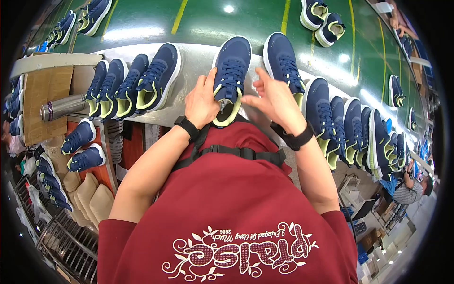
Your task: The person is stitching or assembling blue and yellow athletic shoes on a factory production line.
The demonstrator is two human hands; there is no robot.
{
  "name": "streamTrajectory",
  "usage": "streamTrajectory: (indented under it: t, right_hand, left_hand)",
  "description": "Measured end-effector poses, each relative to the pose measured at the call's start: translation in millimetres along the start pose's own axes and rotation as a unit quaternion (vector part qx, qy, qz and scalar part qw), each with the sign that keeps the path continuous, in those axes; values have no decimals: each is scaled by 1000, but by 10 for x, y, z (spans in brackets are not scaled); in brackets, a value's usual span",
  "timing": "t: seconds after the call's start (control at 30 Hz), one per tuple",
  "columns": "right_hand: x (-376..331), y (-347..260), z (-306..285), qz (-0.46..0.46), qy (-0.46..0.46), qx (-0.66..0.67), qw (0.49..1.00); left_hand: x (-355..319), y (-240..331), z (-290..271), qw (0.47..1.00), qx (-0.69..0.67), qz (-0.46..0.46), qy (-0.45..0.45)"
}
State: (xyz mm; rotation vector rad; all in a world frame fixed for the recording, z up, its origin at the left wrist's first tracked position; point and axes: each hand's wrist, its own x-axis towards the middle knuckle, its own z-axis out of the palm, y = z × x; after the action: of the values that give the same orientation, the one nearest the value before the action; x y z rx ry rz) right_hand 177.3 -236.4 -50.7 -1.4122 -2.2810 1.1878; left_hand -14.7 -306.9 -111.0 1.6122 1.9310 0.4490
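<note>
Left hand (pixel 202 102) clasps the left side of a navy sneaker (pixel 230 75), fingers curled partway around the upper near the heel opening, thumb lying up along the side. Right hand (pixel 274 98) is loosely open, fingers spread and bent, fingertips just at the sneaker's right side near the tongue; cannot tell if they actually press on it. Black bands on both wrists.

The navy sneaker has a white sole and lime-yellow lining, laces up, toe pointing far, heel toward the person. It lies on the steel counter (pixel 189 59), centre of view, just in front of the person's red shirt.

Just right of it, a second navy sneaker (pixel 283 59), same orientation, close to the right hand but not touched. Further right, a row of sneakers (pixel 352 130) standing on their sides, packed against each other along the counter edge. Left of the held shoe, another group of four sneakers (pixel 130 85), overlapping, toes far.

Far side: green conveyor belt (pixel 213 19) with a pair of sneakers (pixel 322 20) far right and more far left. Near left: a metal flask (pixel 61 108) on cardboard, two sneakers (pixel 82 146) on a lower shelf, tan insoles stacked (pixel 92 194) below.
</note>
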Motion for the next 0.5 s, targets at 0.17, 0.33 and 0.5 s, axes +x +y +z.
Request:
streamTrajectory:
  t: [0.17,0.33,0.5]
  right_hand:
    - [-115,-41,462,48,-84,-30,995]
    - [-110,4,580,41,-57,-34,997]
    - [-80,-18,626,37,-56,-28,997]
  left_hand:
    - [-9,-11,-116,999,-4,-14,-28]
    - [10,-355,-322,969,-226,70,-67]
    - [134,-217,-491,946,-314,-25,-76]
